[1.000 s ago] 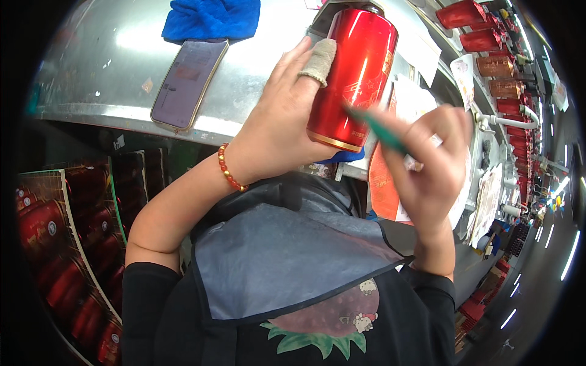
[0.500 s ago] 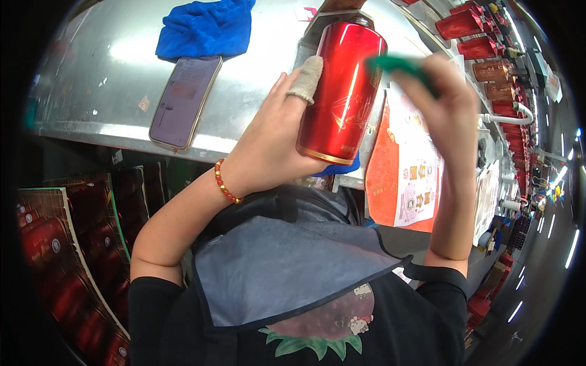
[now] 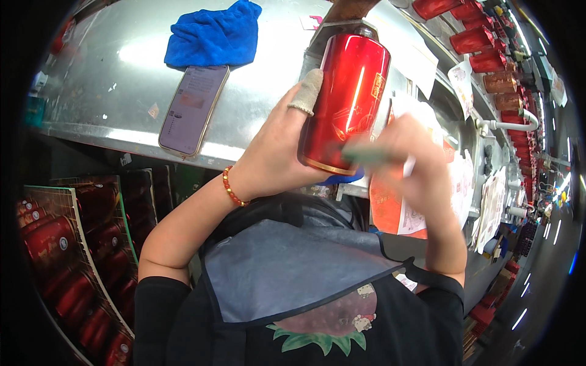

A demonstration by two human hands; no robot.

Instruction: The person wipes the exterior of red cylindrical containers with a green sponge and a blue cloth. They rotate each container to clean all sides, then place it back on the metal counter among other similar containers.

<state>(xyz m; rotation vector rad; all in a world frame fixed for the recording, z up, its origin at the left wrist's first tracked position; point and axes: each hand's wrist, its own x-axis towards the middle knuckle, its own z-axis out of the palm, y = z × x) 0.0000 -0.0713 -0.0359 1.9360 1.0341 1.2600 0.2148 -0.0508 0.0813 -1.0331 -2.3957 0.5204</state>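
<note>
Off to the left: one slim gold-edged phone (image 3: pixel 194 110), one crumpled bright-blue cloth (image 3: pixel 213 38) just past its far end. Then the left hand (image 3: pixel 278 146), wrapped round one glossy red cylindrical bottle (image 3: pixel 347 91), long axis near to far, far end leaning right. One blurry flat green tool (image 3: pixel 367 153) by its near right side, seemingly pinched in the right hand (image 3: pixel 421 155). Bottle's left of those fingers; left hand's nearer, right on it.
</note>
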